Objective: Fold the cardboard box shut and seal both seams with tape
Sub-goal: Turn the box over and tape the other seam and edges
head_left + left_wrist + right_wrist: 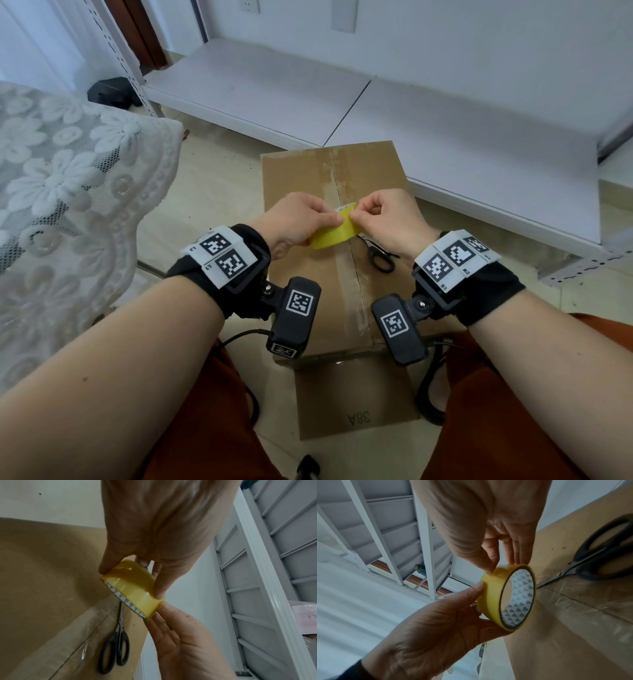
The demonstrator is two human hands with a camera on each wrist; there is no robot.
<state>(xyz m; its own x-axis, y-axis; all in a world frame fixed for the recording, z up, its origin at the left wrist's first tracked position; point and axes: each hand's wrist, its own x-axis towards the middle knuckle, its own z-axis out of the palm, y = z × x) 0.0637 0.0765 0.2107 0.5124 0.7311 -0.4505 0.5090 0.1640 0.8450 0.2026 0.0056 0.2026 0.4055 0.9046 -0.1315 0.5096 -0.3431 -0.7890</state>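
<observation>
The brown cardboard box stands on the floor between my knees, its top flaps folded down and meeting at a centre seam that carries old clear tape. Above the box my left hand grips a yellow tape roll by its rim. My right hand pinches the roll's loose tape end with thumb and fingertips. In the left wrist view a small flap of the tape roll lifts at the right hand. The right wrist view shows the tape roll's patterned inner core.
Black-handled scissors lie shut on the box top, just right of the seam and under my right hand. White shelf boards lie on the floor behind the box. A lace-covered surface is at the left. Black cables trail by my knees.
</observation>
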